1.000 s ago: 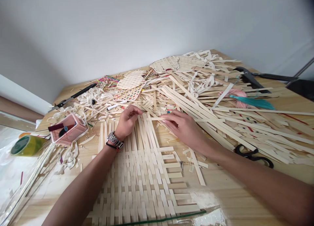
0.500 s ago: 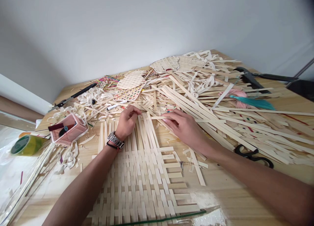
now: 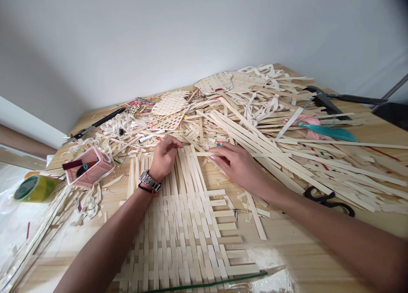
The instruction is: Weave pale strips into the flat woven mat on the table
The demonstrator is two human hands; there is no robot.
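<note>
A pale wall [image 3: 204,38] stands beyond the fingers, and a wooden table [image 3: 296,252] spreads beneath them. The right hand [image 3: 234,159] is turned palm down, its thumb and fingertips closed on a thin pale strip [image 3: 201,154], which runs sideways from the fingertips, one end toward the left hand and the other out past the knuckles. The left hand [image 3: 165,157] is bent inward with its fingers curled at the far ends of a woven mat's [image 3: 188,238] lengthwise strips; whether they pinch anything cannot be told. The mat lies below and nearer than both sets of fingers, open at its far end and tightly interlaced closer in. Both forearms reach forward from the near corners, the left wearing a metal watch [image 3: 149,181]. Right of the right fingers, a bundle of loose strips [image 3: 255,143] slants past, with black scissor handles [image 3: 330,201] farther along. Left of the left fingers sits a pink basket [image 3: 94,176]; just beyond them are a white marker [image 3: 151,136] and a round woven piece [image 3: 170,102].
</note>
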